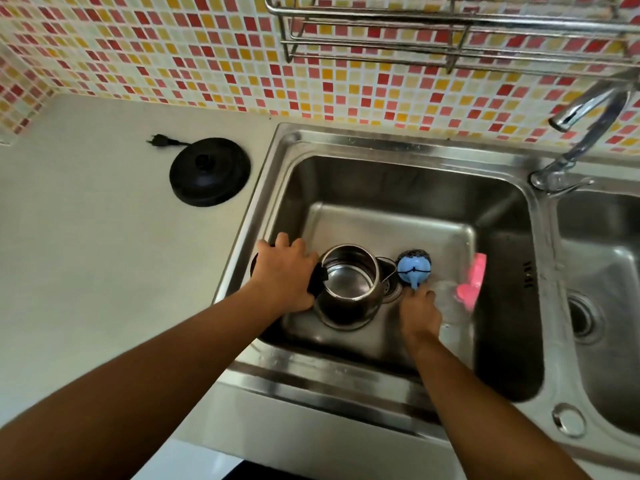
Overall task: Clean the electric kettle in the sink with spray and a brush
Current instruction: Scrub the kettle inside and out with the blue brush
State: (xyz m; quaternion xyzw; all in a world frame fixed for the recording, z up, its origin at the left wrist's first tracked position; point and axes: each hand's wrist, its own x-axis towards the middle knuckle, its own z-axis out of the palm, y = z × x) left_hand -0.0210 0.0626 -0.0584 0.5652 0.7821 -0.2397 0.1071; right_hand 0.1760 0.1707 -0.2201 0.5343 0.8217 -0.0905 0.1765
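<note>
**Kettle in the sink, both hands down**

Your left hand (285,271) gripped the handle of the open kettle (348,284), which stood in the sink (398,216). Your right hand (419,311) held the blue brush (414,268) by its stem. Beyond, the kettle base (210,171) lay on the bench (104,237).

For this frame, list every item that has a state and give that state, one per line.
Kettle: upright in the sink, lid open, off its base.
Kettle base: on the counter, plug loose, unplugged.
Brush: in the sink beside the kettle.
Spray bottle: lying in the sink.
Tap: no water visible.
Left hand: gripping the kettle handle.
Right hand: at the brush handle, grip unclear.
</note>
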